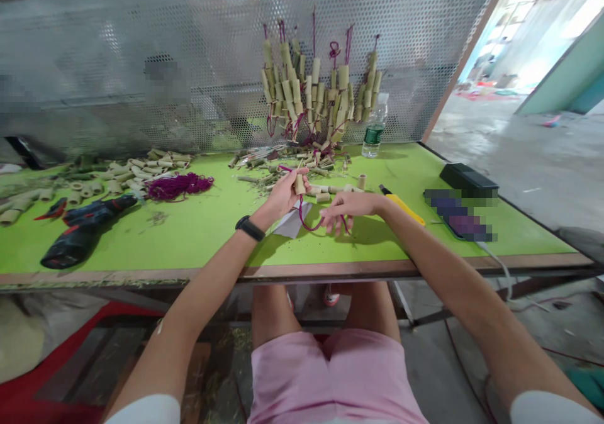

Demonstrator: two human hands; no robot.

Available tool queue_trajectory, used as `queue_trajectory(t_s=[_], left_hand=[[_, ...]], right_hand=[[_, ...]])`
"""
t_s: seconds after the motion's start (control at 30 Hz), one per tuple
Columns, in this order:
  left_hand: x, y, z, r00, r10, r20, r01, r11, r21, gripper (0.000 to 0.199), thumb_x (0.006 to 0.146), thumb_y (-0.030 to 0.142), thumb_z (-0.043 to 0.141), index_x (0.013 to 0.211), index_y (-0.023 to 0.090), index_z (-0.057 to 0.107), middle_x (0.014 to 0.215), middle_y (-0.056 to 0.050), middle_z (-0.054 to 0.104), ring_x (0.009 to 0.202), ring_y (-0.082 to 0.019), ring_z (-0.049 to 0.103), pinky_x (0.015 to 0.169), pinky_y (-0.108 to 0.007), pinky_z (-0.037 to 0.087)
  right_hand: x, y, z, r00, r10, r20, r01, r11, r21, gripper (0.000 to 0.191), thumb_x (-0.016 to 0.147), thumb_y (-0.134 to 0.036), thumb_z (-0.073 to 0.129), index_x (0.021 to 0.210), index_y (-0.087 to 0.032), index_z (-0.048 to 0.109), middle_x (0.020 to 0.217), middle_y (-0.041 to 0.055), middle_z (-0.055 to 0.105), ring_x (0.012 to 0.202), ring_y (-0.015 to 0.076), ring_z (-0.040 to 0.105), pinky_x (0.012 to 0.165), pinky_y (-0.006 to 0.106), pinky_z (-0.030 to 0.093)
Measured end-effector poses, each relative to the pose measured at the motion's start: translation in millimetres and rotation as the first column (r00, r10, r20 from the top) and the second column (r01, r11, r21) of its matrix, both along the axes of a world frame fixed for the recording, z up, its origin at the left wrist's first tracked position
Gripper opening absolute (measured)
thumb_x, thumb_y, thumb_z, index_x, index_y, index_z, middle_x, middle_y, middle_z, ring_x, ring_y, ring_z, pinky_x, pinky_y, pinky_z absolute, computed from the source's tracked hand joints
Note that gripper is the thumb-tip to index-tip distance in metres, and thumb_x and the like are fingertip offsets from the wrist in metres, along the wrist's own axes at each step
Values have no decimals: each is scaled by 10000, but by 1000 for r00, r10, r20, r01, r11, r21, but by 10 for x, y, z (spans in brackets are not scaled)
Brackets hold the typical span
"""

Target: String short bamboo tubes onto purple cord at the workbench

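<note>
My left hand (284,192), with a black band on the wrist, is closed on a short bamboo piece (299,184) above the green table. A purple cord (307,226) hangs from the bamboo piece and loops across to my right hand (338,211). That hand's fingers are bent over the cord, pinching it. Under the left hand lies a white paper (293,221). Just behind the hands are loose bamboo pieces (323,197), and one short tube (362,181) stands upright.
Bamboo strings (316,90) hang on the perforated metal panel (207,65). A water bottle (374,128), yellow-handled tool (406,209), phone (458,215) and black box (469,178) are to the right. Purple cord bundle (178,186), power drill (85,229) and bamboo pile (123,175) lie left.
</note>
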State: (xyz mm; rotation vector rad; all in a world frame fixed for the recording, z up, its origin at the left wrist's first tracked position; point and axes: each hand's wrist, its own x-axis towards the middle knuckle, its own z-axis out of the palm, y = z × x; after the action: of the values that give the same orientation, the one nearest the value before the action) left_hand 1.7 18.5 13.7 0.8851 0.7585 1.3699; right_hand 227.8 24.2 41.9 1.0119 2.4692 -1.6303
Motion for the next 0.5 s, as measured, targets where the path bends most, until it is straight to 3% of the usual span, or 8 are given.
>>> queue_trajectory(t_s=[0.07, 0.17, 0.23, 0.33, 0.5], left_hand=[[7, 3, -39, 1000, -4, -26, 5, 1000, 28, 331, 1161, 248, 476, 1003, 151, 750, 812, -50, 680, 726, -126, 676, 714, -224, 604], [36, -8, -80, 998, -15, -58, 19, 998, 68, 325, 1157, 247, 496, 1013, 161, 775, 846, -50, 710, 768, -119, 700, 737, -211, 597], [67, -25, -91, 997, -11, -71, 16, 997, 74, 286, 1146, 266, 543, 1026, 169, 784, 873, -45, 731, 800, -117, 716, 781, -217, 606], [104, -49, -96, 996, -18, -89, 25, 997, 79, 231, 1123, 313, 612, 1066, 175, 789, 897, -43, 754, 811, -118, 724, 794, -226, 607], [102, -42, -81, 998, 0, -63, 8, 991, 133, 208, 1109, 319, 639, 1084, 191, 801, 922, -45, 758, 868, -129, 747, 830, -244, 621]], right_hand=[[-81, 4, -83, 991, -97, -89, 119, 952, 281, 593, 885, -753, 759, 825, -167, 825, 769, 89, 810, 676, 195, 748, 601, 279, 503], [-223, 2, -232, 968, -145, -205, 237, 800, 551, 517, 962, -649, 702, 743, -182, 748, 652, 37, 712, 625, 170, 644, 617, 297, 424], [-292, 0, -316, 956, -147, -254, 272, 767, 582, 467, 963, -603, 695, 769, -181, 752, 671, 30, 696, 628, 165, 598, 624, 304, 389], [-337, 8, -395, 932, -159, -325, 325, 764, 557, 469, 945, -606, 689, 763, -180, 758, 658, 25, 651, 629, 161, 540, 621, 308, 348], [-333, 41, -433, 857, -248, -453, 474, 726, 499, 517, 928, -648, 652, 731, -183, 759, 612, 11, 564, 596, 145, 408, 593, 321, 265]])
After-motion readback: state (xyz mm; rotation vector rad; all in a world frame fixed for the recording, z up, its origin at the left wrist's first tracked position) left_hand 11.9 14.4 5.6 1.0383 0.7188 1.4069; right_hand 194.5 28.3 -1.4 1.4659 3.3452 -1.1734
